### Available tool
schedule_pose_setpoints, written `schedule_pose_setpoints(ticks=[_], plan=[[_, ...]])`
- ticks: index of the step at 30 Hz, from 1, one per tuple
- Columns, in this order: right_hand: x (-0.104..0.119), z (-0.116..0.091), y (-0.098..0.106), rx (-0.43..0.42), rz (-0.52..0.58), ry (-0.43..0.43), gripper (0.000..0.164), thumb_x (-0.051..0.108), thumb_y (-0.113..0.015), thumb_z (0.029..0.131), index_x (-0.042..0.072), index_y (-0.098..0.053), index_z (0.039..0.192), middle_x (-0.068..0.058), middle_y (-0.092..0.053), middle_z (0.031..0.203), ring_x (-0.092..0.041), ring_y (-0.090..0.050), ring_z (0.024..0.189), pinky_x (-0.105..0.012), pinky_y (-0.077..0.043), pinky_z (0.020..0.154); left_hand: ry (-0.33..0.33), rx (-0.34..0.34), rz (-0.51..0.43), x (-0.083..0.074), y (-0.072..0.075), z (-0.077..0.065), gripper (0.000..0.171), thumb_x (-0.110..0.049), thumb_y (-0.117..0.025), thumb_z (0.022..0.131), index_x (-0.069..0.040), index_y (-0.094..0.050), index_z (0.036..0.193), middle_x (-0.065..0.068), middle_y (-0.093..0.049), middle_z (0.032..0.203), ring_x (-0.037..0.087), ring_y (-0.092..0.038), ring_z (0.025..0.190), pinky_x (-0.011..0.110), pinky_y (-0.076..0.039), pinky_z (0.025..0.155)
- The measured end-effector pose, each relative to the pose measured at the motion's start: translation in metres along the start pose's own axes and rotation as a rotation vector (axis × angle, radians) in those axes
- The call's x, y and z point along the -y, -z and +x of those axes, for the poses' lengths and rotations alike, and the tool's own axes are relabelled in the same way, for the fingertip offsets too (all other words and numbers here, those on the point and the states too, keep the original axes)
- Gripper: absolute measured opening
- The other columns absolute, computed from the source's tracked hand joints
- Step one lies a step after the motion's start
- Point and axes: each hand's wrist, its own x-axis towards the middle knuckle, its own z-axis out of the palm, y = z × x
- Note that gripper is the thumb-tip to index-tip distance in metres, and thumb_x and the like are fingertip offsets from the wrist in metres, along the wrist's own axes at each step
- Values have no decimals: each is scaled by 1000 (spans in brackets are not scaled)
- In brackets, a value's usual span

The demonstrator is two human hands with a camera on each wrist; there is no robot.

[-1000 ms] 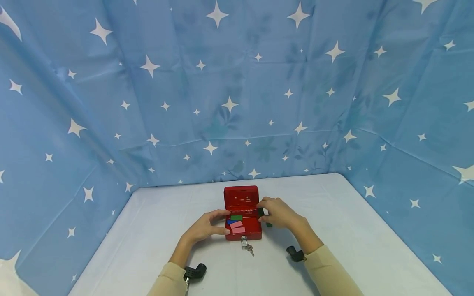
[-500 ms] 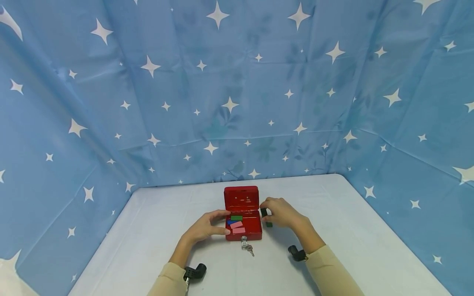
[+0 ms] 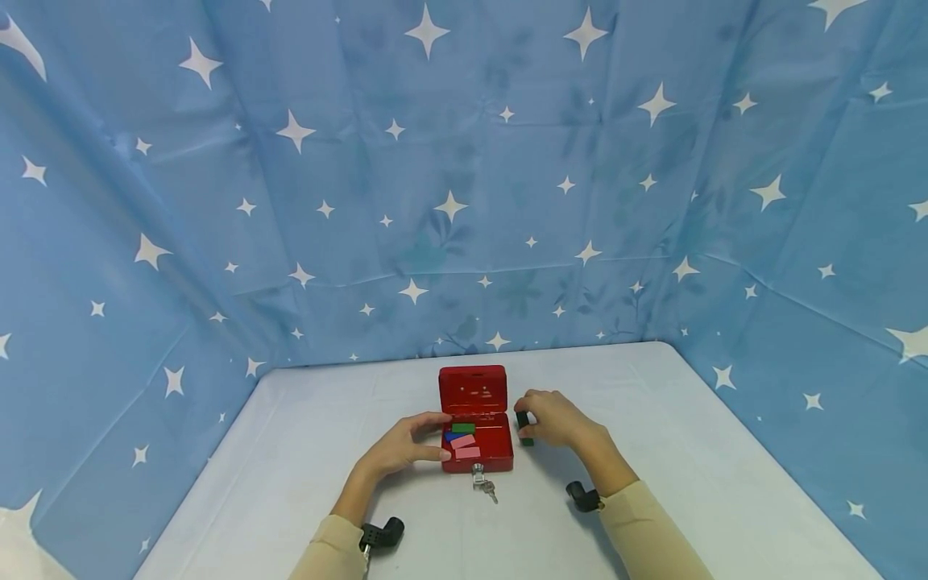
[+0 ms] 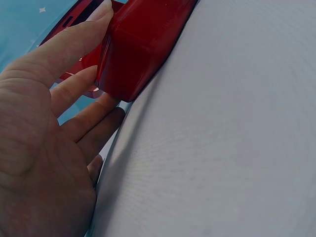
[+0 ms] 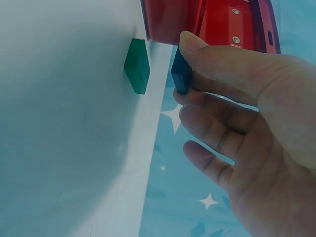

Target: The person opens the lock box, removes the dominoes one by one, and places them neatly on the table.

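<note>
Left hand (image 3: 395, 445): thumb and fingers spread along the left side of the red box (image 3: 496, 447). Left wrist shows thumb and fingertips against the box wall, lower fingers behind; head can't resolve that. Box stands on the white surface (image 3: 348, 411), near its far edge, roughly midway between far corners, lid (image 3: 473, 395) up. Only head shows the contents: green block (image 3: 463, 428), blue block (image 3: 455, 437), two pink blocks (image 3: 467, 453), all toward the box's left wall. Lock (image 3: 478, 475) at its near edge, keys (image 3: 489, 488) hanging off. Right hand (image 3: 557, 419), right of box, pinches dark block (image 5: 180, 74) between thumb and fingers. Head runs it into the loose green block (image 5: 137, 66); right wrist shows a gap.
</note>
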Motion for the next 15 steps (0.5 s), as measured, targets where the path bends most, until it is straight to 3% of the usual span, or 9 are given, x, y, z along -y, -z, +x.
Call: schedule_pose_setpoints(ticks=[15], plan=[[-6, 0, -1, 19, 5, -23, 40, 16, -88, 83, 7, -75, 120, -4, -74, 112, -22, -67, 105, -48, -58, 99, -5, 2, -3, -3, -1, -1, 67, -32, -85, 86, -20, -58, 147, 3, -56, 153, 31, -46, 146, 57, -44, 117]])
